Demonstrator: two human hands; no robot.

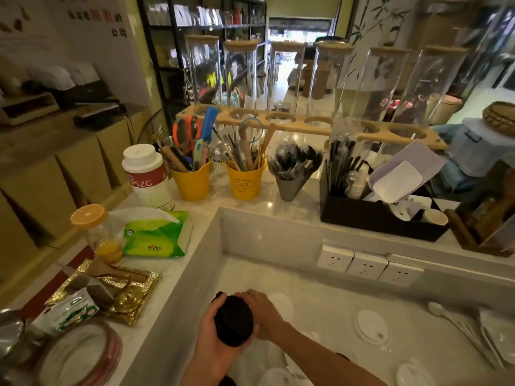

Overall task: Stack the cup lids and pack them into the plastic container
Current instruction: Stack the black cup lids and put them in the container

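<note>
Status: stacking under way, packing not begun. The left hand grips a stack of black lids from below and the side. The right hand is curled over its top, and the stack is held just above the lower worktop.

Outstanding: several white lids lie loose and apart on the worktop, right of the hands. The plastic container cannot be identified with certainty.

Clearances: a raised ledge closes the left side. The back wall carries wall sockets. Open room lies right of the hands, up to the spoons near the right edge.
</note>
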